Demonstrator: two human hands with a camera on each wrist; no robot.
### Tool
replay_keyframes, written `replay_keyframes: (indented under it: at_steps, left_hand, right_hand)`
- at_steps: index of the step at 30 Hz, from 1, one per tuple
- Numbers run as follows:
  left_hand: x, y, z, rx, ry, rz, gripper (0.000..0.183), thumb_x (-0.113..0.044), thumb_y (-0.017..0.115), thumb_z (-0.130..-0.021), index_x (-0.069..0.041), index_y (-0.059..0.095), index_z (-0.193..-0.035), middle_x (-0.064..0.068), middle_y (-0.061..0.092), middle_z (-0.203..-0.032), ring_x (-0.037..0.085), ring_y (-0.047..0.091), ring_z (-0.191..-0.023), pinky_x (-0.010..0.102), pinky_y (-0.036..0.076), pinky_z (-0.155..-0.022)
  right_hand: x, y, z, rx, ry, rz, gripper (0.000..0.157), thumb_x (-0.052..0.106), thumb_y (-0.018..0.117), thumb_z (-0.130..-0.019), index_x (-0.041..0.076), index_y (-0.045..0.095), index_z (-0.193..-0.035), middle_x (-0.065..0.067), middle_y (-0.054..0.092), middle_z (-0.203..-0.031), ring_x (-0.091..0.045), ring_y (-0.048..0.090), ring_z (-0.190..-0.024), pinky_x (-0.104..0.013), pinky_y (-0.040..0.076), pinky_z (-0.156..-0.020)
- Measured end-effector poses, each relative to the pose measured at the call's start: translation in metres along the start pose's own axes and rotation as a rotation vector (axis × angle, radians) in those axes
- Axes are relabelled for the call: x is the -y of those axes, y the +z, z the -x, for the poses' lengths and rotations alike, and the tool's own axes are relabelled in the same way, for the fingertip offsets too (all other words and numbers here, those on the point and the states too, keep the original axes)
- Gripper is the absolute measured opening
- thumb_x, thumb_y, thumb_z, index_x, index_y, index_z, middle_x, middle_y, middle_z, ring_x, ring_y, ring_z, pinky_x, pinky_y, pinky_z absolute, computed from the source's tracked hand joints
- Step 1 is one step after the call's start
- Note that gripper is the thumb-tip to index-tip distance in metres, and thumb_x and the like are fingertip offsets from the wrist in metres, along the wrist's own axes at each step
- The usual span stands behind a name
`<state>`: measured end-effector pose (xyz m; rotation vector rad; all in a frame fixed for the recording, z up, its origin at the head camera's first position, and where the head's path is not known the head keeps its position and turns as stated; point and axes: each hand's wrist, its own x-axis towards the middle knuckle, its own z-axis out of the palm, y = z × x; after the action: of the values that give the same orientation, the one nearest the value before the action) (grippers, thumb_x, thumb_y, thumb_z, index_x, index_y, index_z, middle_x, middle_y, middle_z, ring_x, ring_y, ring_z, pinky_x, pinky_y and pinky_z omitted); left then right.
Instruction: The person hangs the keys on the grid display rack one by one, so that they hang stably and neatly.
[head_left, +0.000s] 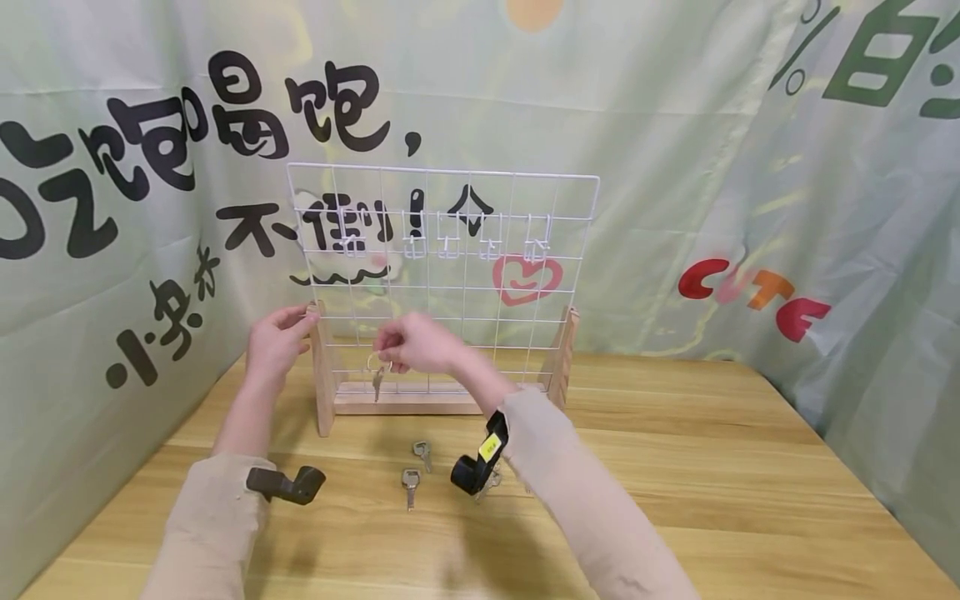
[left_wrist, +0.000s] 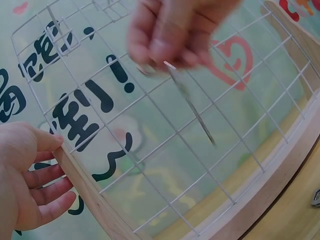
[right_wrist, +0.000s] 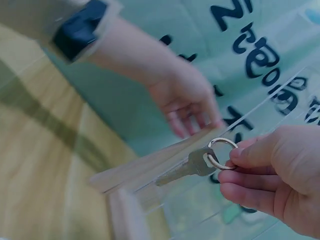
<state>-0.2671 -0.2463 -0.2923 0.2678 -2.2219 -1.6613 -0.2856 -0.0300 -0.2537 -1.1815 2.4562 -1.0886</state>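
My right hand pinches the metal ring of a key between thumb and fingers. The key hangs in front of the lower left part of a white wire grid rack. At the rack's left side my left hand holds the top of the wooden post with its fingertips, the other fingers loosely bent, as the left wrist view shows. Several small white hooks sit in a row on the upper grid, above my right hand.
On the wooden table in front of the rack lie a key, another key nearer to me, and a further key partly hidden behind the right wrist camera. A printed cloth hangs behind and beside the table.
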Motion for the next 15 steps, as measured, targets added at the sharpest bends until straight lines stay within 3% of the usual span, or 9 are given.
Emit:
replay_keyframes:
  at_steps: [7, 15]
  left_hand:
    - [0.000, -0.002, -0.001, -0.002, 0.002, 0.000, 0.054, -0.034, 0.052, -0.094, -0.001, 0.044, -0.136, 0.016, 0.044, -0.137, 0.029, 0.044, -0.123, 0.038, 0.045, -0.097]
    - [-0.001, 0.000, 0.001, 0.001, 0.002, 0.002, 0.051, -0.031, 0.052, -0.095, -0.001, 0.043, -0.135, 0.017, 0.045, -0.137, 0.030, 0.044, -0.123, 0.038, 0.045, -0.096]
  right_hand:
    - [0.026, -0.030, -0.010, -0.182, -0.058, -0.011, 0.010, -0.004, 0.057, -0.088, -0.006, 0.062, -0.096, -0.014, 0.063, -0.082, -0.020, 0.060, -0.067, -0.025, 0.055, -0.062]
    - [0.047, -0.039, -0.021, -0.387, -0.056, 0.041, 0.012, 0.003, 0.060, -0.089, 0.002, 0.066, -0.099, -0.006, 0.066, -0.082, -0.012, 0.060, -0.064, -0.017, 0.052, -0.059]
